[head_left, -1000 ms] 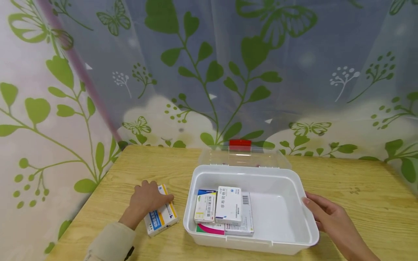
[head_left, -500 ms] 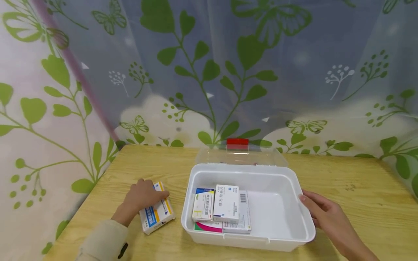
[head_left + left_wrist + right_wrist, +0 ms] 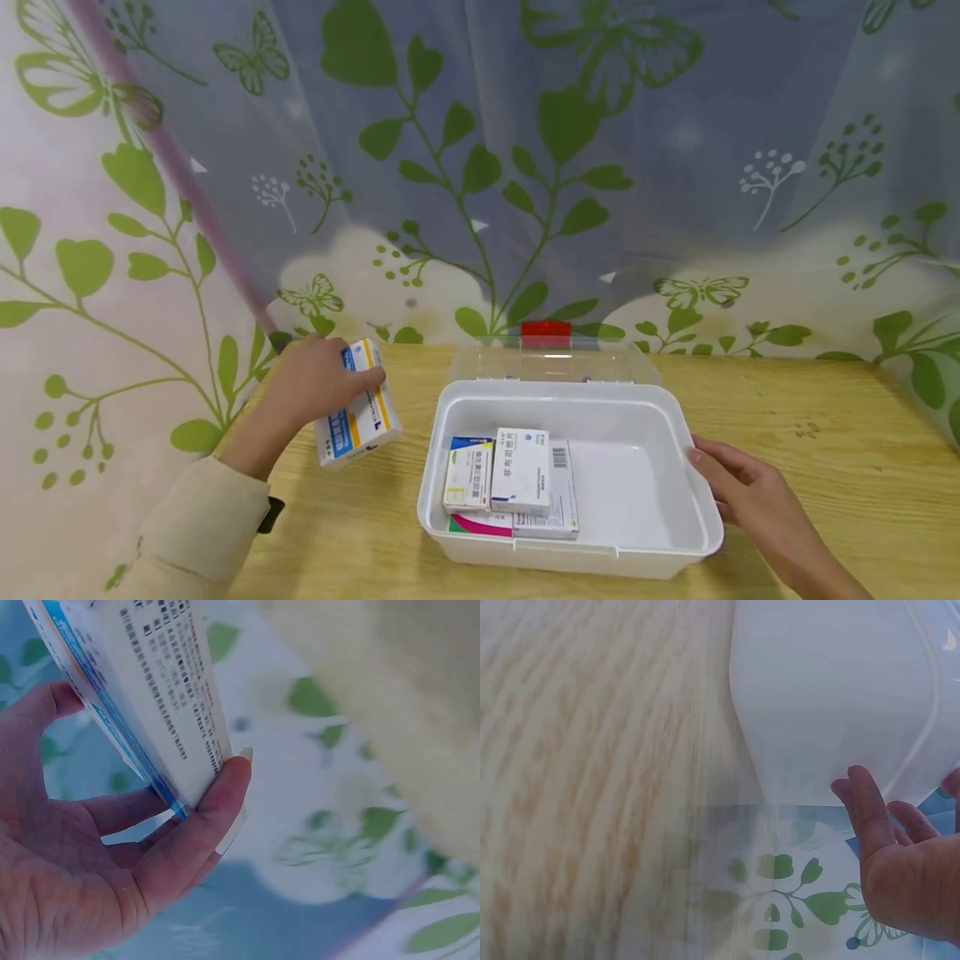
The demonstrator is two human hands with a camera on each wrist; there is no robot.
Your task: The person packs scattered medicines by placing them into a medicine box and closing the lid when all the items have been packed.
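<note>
My left hand (image 3: 311, 379) grips a white medicine box (image 3: 369, 417) with blue and orange stripes, held over the table left of the white storage box (image 3: 570, 560). In the left wrist view, its printed side (image 3: 161, 690) shows between thumb and fingers. My right hand (image 3: 757, 496) holds the storage box by its right rim, thumb over the edge; in the right wrist view, fingers (image 3: 870, 802) rest against the outer wall. Inside the left half lie a small yellow-and-blue medicine box (image 3: 468, 479) and a white medicine box (image 3: 521, 471), on top of flatter cartons (image 3: 566, 500).
The storage box's clear lid (image 3: 487, 362) is swung back behind it, with a red latch (image 3: 546, 333) close to the printed curtain (image 3: 420, 208). All stands on a wood-grain table (image 3: 825, 442). A patterned side curtain (image 3: 97, 333) borders the table's left edge.
My left hand has lifted the striped medicine box off the table and moved it farther back. The right hand keeps its place on the storage box.
</note>
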